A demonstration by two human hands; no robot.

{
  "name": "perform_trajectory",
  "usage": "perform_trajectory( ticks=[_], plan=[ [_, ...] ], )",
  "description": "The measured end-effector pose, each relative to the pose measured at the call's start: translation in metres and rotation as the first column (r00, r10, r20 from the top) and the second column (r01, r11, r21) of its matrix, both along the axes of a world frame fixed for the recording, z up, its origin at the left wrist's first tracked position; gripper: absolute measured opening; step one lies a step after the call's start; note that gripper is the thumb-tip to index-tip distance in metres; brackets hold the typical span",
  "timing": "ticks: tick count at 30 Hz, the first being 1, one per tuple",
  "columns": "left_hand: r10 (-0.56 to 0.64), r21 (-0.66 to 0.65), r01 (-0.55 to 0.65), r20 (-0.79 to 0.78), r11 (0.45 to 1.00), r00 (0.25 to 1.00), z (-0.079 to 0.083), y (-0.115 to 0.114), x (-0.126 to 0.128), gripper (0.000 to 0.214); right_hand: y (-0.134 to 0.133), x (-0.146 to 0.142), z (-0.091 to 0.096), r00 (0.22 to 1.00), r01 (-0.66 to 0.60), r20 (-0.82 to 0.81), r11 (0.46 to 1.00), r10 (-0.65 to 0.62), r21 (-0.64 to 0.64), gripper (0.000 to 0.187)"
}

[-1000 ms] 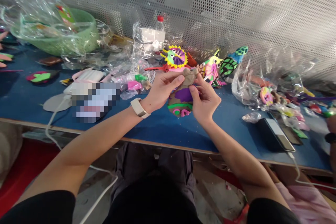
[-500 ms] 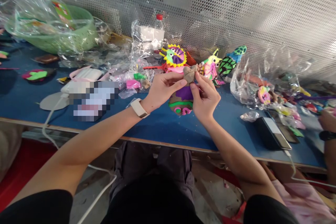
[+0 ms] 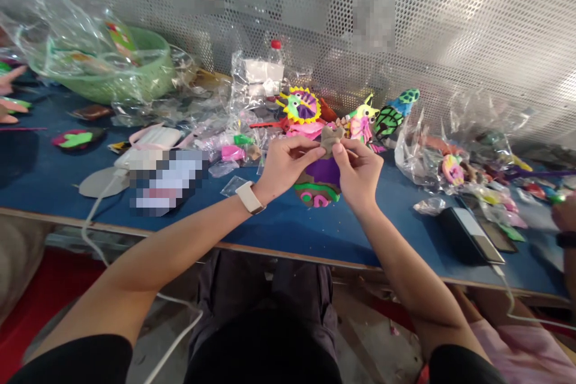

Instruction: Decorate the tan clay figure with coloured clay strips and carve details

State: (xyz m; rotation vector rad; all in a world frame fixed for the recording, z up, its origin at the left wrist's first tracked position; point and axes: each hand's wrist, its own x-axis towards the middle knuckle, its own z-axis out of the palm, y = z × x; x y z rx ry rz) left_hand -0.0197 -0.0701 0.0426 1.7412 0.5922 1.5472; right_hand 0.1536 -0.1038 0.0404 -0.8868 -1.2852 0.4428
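Observation:
Between both hands is a lump of grey-brown modelling clay (image 3: 330,139), its top edge notched. My left hand (image 3: 290,165) pinches it from the left with thumb and fingers. On the other side, my right hand (image 3: 360,171) presses its thumb against the front of the clay, fingers curled behind. Just below, a rounded clay figure (image 3: 317,189) shows a purple patch, a green band and pink rings; my hands partly cover it. Whether the lump is joined to that figure, I cannot tell.
Colourful clay figures (image 3: 301,105) stand behind my hands. A green basket (image 3: 148,66) with plastic bags is at the back left. Phones (image 3: 173,180) lie on both sides, one black (image 3: 468,237) with a cable. Another person's hand (image 3: 564,216) is at the far right.
My right thumb has moved up onto the front of the grey-brown clay, whose top now looks more notched. The whole view has shifted slightly, with things sitting lower.

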Motion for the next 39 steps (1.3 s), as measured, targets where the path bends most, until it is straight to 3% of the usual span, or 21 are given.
perform_trajectory(
  ticks=[6, 16, 29, 36, 39],
  plan=[
    [-0.009, 0.108, 0.009, -0.008, 0.994, 1.000, 0.003, -0.005, 0.000, 0.036, -0.001, 0.001, 0.005, 0.996, -0.079, 0.049, 0.997, 0.078, 0.004, 0.045],
    [0.047, 0.102, -0.048, 0.012, 0.994, 0.999, 0.006, -0.009, 0.002, 0.041, -0.011, -0.005, 0.009, 0.990, 0.005, 0.143, 0.993, -0.021, 0.115, 0.029],
    [0.018, 0.105, -0.018, -0.005, 0.994, 1.000, 0.009, -0.019, 0.005, 0.039, -0.015, -0.011, 0.009, 0.982, 0.122, 0.129, 0.984, -0.139, 0.130, 0.040],
    [-0.007, 0.158, 0.004, 0.015, 0.988, 1.000, 0.009, -0.022, 0.004, 0.040, -0.021, -0.016, 0.013, 0.992, 0.102, 0.055, 0.987, -0.110, 0.127, 0.034],
    [-0.058, 0.201, 0.061, -0.018, 0.978, 0.998, 0.018, -0.018, -0.003, 0.044, -0.023, -0.015, 0.013, 0.990, 0.095, 0.089, 0.990, -0.105, 0.109, 0.036]
  ],
)
